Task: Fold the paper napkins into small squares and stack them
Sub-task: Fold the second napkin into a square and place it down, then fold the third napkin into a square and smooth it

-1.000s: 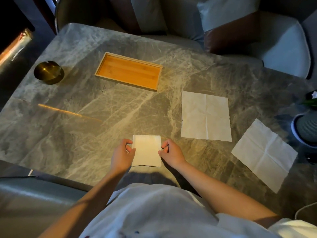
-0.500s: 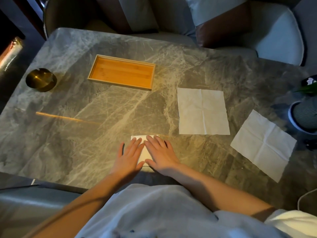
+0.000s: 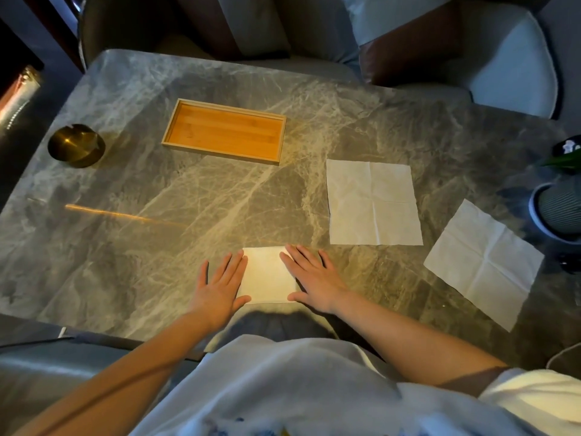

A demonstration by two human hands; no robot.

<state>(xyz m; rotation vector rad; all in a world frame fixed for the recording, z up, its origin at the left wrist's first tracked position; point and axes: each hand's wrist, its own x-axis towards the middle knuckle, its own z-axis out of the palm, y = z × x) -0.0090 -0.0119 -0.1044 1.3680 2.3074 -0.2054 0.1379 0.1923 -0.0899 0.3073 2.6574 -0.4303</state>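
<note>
Grey marble surface, dim light. Unfolded napkin and angled napkin flat at right, bamboo tray beyond at left. Folded napkin near front edge, roughly square, between hands. Left hand, right hand flat on its side edges, fingers straight, slightly spread, pinching nothing. Unfolded napkin up-right of right hand, likelier next reach.

Three napkins (one folded), one wooden tray, one brass bowl.
</note>
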